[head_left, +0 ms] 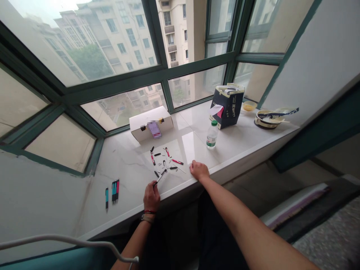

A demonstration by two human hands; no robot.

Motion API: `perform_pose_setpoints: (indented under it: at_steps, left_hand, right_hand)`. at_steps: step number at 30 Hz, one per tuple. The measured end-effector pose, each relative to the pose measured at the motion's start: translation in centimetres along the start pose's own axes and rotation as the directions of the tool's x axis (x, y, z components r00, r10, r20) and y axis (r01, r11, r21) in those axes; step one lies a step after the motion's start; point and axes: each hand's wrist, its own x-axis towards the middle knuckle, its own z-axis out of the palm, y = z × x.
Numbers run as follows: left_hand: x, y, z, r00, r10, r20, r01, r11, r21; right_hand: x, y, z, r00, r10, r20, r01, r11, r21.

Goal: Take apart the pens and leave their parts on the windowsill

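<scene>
Several pen parts (177, 162) lie scattered on the worktop (132, 180), just to the far side of the left hand (152, 197), whose fingers, pinched on a slim pen-like piece (161, 176), should guide it gently among them; whether the right hand (199, 170), fingers curled, holds anything, I can't tell.

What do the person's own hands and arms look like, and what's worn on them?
Both hands are ungloved and no sleeves show on the forearms. The left hand has a thin red band at the wrist, with a wider, watch-like band below. The right hand shows nothing worn.
</scene>
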Motion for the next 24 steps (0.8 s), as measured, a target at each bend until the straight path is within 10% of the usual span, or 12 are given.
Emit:
perform_pose_setpoints:
  at_steps: [24]
  left_hand:
    - [0.0,1.3,-0.6,0.998,-0.014,0.069,-0.003,0.970,0.245]
  right_hand:
    - [-0.9,-0.4,0.0,0.991,-0.036,-0.130,0.038,0.999,0.009]
